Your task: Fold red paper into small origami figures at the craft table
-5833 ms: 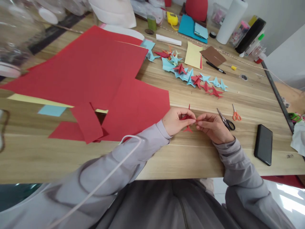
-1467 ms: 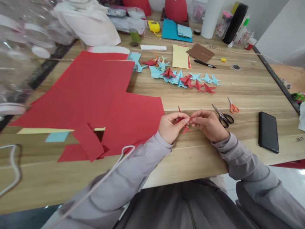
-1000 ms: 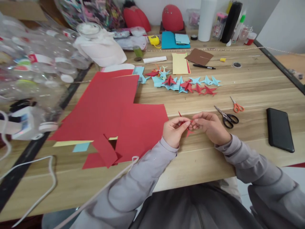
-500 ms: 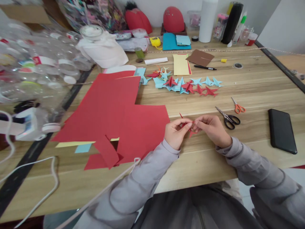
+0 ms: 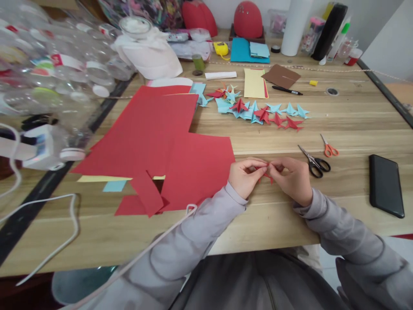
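Filling most of the view, the wooden tabletop [image 5: 274, 228] bears everything within the person's reach. Largest on it are the overlapping red sheets [image 5: 145, 129], spread at the person's left, with one edge running up to the left hand. A heap of clear bottles [image 5: 64, 73] is crowded beyond them at the far left. Past the hands, a straggling cluster of pointed folded pieces [image 5: 254, 113], red and pale blue, lies across the tabletop.

Nearer, the left hand [image 5: 241, 176] and the right hand [image 5: 295, 181] meet over bare wood, their fingertips all but touching. To their right, well apart, rests a dark phone [image 5: 386, 186]; black-handled scissors [image 5: 312, 162] lie just beyond the right hand, and smaller orange-handled scissors [image 5: 328, 149] a little further off.

Smallest, and between the two hands, is a small red paper piece [image 5: 270, 178]. Each grip appears clamped on it, thumb against forefinger, the left from one side and the right from the other, so neither hand is clearly nearer. Red points show below the fingertips, on the side toward the person. Its long axis cannot be told, since the fingers hide most of it, nor can I tell whether it touches the wood.
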Available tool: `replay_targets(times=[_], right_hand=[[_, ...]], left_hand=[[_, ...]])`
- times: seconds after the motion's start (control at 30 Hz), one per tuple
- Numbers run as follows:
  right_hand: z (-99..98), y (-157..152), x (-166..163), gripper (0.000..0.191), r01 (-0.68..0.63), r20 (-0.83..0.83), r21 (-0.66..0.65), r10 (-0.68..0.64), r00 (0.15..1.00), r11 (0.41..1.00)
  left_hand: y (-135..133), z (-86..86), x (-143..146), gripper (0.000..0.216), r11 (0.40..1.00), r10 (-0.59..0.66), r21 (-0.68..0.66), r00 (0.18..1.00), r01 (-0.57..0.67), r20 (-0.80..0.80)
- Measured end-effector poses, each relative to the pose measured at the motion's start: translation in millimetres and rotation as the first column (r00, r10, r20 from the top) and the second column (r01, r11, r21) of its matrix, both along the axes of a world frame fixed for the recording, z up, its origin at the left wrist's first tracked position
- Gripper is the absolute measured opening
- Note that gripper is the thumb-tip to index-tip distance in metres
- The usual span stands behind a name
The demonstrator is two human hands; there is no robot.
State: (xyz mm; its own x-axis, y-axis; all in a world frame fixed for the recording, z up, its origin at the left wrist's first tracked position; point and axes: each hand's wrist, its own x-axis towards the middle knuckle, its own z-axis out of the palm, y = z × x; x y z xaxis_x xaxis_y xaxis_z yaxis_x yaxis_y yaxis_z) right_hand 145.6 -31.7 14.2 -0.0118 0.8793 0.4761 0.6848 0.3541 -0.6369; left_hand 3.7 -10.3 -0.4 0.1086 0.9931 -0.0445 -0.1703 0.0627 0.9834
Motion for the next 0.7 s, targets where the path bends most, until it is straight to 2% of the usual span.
replay_targets(times=[0.1, 0.37, 0.47, 0.53, 0.6, 0.7], right_hand=[[-2.5, 0, 2, 0.016, -0.028, 0.086, 0.035, 0.025, 0.996, 0.999], [-4.7, 0, 8, 0.02, -0.115, 0.305, 0.009, 0.107, 0.946, 0.993], [-2.1, -3, 8, 0.021, -0.146, 0.336, 0.019, 0.131, 0.933, 0.989], [1.5, -4, 7, 0.02, -0.143, 0.267, -0.003, 0.139, 0.954, 0.99], [5.7, -4, 8, 0.017, -0.128, 0.103, -0.071, 0.135, 0.985, 0.989], [11.1, 0, 12, 0.014, -0.149, -0.27, -0.253, 0.079, 0.96, 0.956]], left_hand=[[-1, 2.2, 1, 0.01, 1.0, -0.012, -0.006, 1.0, 0.012, 0.013], [-1, 3.3, 2, 0.008, 0.999, 0.02, -0.046, 1.0, -0.019, 0.024], [-1, 3.7, 2, 0.007, 0.999, 0.037, -0.039, 0.999, -0.036, 0.027], [0, 5.3, 1, 0.009, 0.998, 0.034, -0.053, 0.998, -0.031, 0.06], [0, 8.2, -1, 0.014, 0.992, 0.001, -0.128, 0.987, 0.02, 0.161], [2, 13.2, -4, 0.023, 0.924, -0.093, -0.307, 0.912, 0.228, 0.399]])
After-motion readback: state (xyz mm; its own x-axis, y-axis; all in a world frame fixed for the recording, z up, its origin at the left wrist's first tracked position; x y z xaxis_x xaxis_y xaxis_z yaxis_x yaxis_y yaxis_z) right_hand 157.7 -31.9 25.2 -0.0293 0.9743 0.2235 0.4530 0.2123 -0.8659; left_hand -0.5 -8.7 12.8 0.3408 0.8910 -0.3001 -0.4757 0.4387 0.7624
